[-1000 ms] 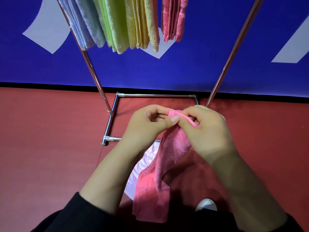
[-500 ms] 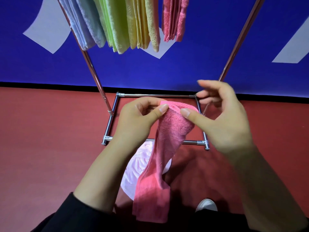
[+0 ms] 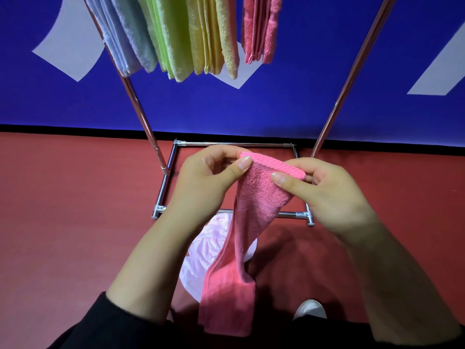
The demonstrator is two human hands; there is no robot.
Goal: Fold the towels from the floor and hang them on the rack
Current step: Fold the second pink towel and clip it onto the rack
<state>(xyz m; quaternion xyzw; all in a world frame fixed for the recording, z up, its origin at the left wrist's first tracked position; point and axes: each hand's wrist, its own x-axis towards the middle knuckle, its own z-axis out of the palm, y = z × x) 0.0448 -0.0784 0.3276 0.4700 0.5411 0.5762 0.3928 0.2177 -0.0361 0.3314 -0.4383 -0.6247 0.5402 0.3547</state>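
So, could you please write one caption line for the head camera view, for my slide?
Left hand and right hand pinch the top edge of a hanging pink terry towel before the chrome rack.

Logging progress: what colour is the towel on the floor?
Pale pink towel, head view.

Head view, looking down (close on hands (image 3: 264, 192))

Pink towel (image 3: 254, 212); blue, green, yellow, pink hung towels (image 3: 176, 36); red floor (image 3: 63, 210).
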